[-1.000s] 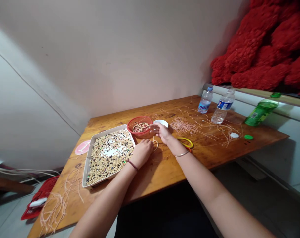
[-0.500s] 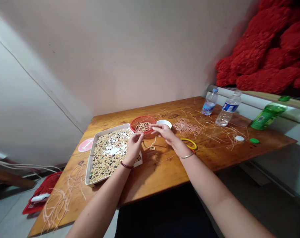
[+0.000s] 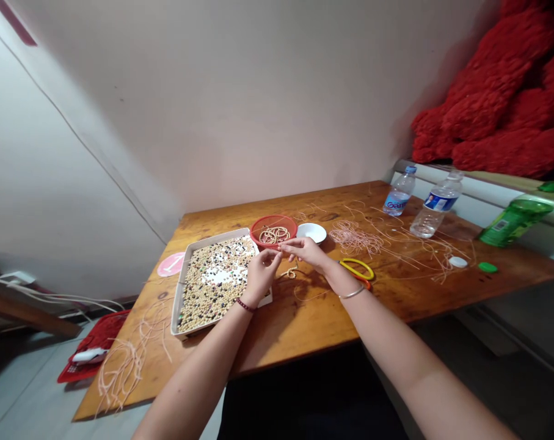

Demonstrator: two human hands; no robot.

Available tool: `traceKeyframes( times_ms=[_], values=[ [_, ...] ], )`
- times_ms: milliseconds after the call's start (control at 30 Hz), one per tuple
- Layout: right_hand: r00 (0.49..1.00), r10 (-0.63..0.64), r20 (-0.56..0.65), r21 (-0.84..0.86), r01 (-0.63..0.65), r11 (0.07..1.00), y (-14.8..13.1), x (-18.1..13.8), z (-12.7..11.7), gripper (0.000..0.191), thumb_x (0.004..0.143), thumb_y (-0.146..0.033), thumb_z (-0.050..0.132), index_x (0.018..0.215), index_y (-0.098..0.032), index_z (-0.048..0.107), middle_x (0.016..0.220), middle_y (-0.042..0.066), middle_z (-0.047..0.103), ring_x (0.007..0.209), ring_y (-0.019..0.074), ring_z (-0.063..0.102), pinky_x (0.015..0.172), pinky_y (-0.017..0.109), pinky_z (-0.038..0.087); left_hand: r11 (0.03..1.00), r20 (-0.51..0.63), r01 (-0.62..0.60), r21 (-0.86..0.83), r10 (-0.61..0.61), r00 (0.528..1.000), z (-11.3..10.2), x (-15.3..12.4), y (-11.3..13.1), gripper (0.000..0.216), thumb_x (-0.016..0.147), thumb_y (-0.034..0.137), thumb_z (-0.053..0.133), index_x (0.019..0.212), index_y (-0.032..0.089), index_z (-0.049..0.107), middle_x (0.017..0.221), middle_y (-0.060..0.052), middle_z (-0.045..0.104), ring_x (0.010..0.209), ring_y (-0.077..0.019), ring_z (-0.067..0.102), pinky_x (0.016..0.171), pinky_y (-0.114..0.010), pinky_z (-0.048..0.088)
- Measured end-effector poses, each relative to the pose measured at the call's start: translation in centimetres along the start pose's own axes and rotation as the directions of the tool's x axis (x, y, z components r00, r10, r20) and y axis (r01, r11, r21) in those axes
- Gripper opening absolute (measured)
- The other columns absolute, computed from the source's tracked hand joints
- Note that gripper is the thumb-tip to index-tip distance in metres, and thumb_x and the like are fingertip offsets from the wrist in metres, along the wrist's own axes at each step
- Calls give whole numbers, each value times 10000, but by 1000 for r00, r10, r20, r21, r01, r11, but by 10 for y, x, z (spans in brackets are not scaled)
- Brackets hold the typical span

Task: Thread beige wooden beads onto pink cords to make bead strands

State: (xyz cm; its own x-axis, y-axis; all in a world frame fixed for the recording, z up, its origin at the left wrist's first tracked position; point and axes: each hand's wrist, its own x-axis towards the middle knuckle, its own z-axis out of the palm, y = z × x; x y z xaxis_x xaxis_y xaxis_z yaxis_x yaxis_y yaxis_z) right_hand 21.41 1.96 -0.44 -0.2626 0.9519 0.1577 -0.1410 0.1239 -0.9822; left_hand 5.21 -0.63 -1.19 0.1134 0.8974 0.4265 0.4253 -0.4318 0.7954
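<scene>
My left hand (image 3: pixel 260 276) is closed in a pinch over the right edge of the bead tray. A string of beads (image 3: pixel 289 272) trails on the table from beneath its fingers. My right hand (image 3: pixel 308 252) meets it from the right, thumb and fingertips pressed together almost touching the left fingertips. What the right fingers pinch is too small to make out. The shallow white tray (image 3: pixel 178 300) holds many loose beige beads mixed with dark ones. Just behind both hands, a red basket (image 3: pixel 273 221) contains beige strung beads (image 3: pixel 277 235).
Beside the basket sits a white bowl (image 3: pixel 314 233). Yellow-handled scissors (image 3: pixel 360 269) lie by my right wrist. Loose cords (image 3: pixel 357 238) spread rightward toward two clear bottles (image 3: pixel 398 192) and a green bottle (image 3: pixel 515 221). More cords (image 3: pixel 121 373) hang over the table's left edge.
My right hand has come in to the left hand, and its spread fingers have closed into a pinch. The whole view has shifted slightly, so the table sits further right.
</scene>
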Motion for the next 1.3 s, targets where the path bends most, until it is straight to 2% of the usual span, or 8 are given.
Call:
traceKeyframes(
  times_ms=[167, 300, 500, 667, 800, 933, 1067, 1300],
  values=[
    [999, -36, 6, 10, 36, 999, 7, 3, -1, 291, 626, -398, 761, 787, -158, 733, 755, 52, 716, 624, 126, 611, 535, 222, 471, 1000, 28, -16, 21, 15, 999, 1, 0, -3, 299, 836, 419, 549, 814, 153, 684, 789, -65, 706, 689, -164, 611, 658, -267, 457],
    [999, -42, -5, -14, 42, 999, 6, 2, 0, 283, 638, -409, 747, 759, -154, 725, 733, 50, 708, 604, 117, 600, 529, 219, 456, 997, 46, 26, -74, -23, 999, 2, 1, -8, 354, 850, 459, 525, 862, 142, 682, 817, -78, 704, 743, -185, 633, 686, -278, 474],
    [998, 0, 65, -39, 2, 999, 4, -1, -1, 267, 670, -387, 732, 813, -162, 731, 780, 51, 717, 534, 84, 546, 495, 201, 424, 984, 54, 80, -162, -72, 996, 3, 5, -10, 421, 885, 488, 454, 910, 148, 701, 893, -90, 720, 873, -226, 650, 829, -344, 476],
    [992, 12, 123, -43, -7, 999, 7, -2, -3, 272, 687, -391, 724, 842, -167, 734, 853, 59, 718, 515, 68, 516, 485, 195, 426, 943, 39, 161, -292, -157, 987, 1, 8, -12, 408, 839, 490, 534, 954, 136, 700, 919, -98, 724, 922, -238, 649, 858, -361, 475],
    [988, 33, 154, -64, -23, 998, 9, -1, -4, 266, 690, -388, 723, 835, -165, 733, 849, 57, 715, 507, 63, 517, 475, 190, 426, 920, 0, 147, -362, -158, 987, 1, 8, -16, 336, 792, 443, 614, 896, 134, 699, 907, -96, 723, 876, -213, 658, 842, -344, 483],
    [995, 74, 73, -62, -70, 996, 14, 2, -5, 264, 694, -388, 727, 833, -164, 722, 841, 55, 719, 481, 51, 529, 446, 174, 395, 977, -120, 28, -213, -55, 991, 0, 4, -10, 298, 833, 420, 575, 826, 141, 677, 830, -77, 712, 778, -177, 647, 762, -298, 486],
    [992, 124, -36, -24, -125, 992, 15, 4, -6, 276, 674, -391, 746, 813, -155, 713, 820, 66, 718, 496, 64, 556, 403, 157, 345, 999, -196, -50, 5, 50, 979, -3, -4, 2, 274, 881, 393, 520, 881, 162, 667, 854, -64, 695, 783, -167, 627, 656, -252, 464],
    [987, 153, -55, -24, -155, 988, 9, 1, -4, 271, 670, -373, 748, 818, -150, 710, 730, 53, 699, 556, 87, 586, 402, 154, 302, 946, -40, -227, 232, 242, 969, 0, -14, 8, 195, 890, 329, 534, 929, 207, 681, 846, -37, 696, 708, -147, 592, 691, -265, 452]
  ],
)
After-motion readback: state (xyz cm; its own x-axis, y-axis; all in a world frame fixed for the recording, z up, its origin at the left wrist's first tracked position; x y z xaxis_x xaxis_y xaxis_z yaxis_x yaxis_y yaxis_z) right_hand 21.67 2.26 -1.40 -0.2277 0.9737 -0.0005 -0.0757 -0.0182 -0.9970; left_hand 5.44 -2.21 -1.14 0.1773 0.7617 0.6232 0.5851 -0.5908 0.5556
